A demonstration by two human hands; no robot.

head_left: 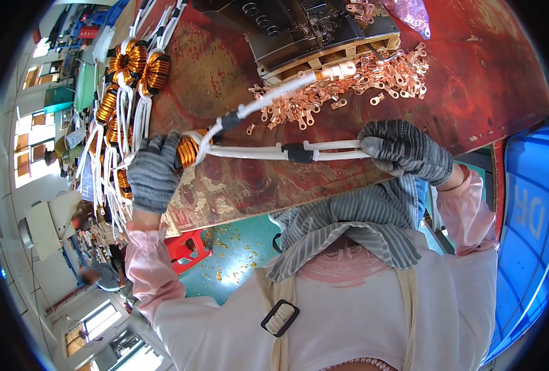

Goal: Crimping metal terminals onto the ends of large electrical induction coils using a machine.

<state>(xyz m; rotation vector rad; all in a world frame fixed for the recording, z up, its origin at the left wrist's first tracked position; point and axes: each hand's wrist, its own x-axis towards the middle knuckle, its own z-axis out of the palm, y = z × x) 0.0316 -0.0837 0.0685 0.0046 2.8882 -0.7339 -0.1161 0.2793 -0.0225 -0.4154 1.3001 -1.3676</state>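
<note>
My left hand (155, 172), in a grey striped knit glove, is closed around a copper-wound toroidal coil (190, 150) near the table's front edge. Two pairs of white leads run rightward from that coil, each with a black sleeve. The nearer pair of white leads (250, 153) is stretched level, and my gloved right hand (404, 150) pinches its end; the tips are hidden in the fingers. The farther pair (280, 93) slants up and ends in copper lugs (339, 70) beside a pile of loose copper lugs (404, 74).
A dark metal press tool (318, 31) stands on the worn red table (478, 80) at the back. Several more coils (128, 59) with white leads are heaped at the left. A blue bin (534, 229) is at the right, a red stool (188, 252) below the table edge.
</note>
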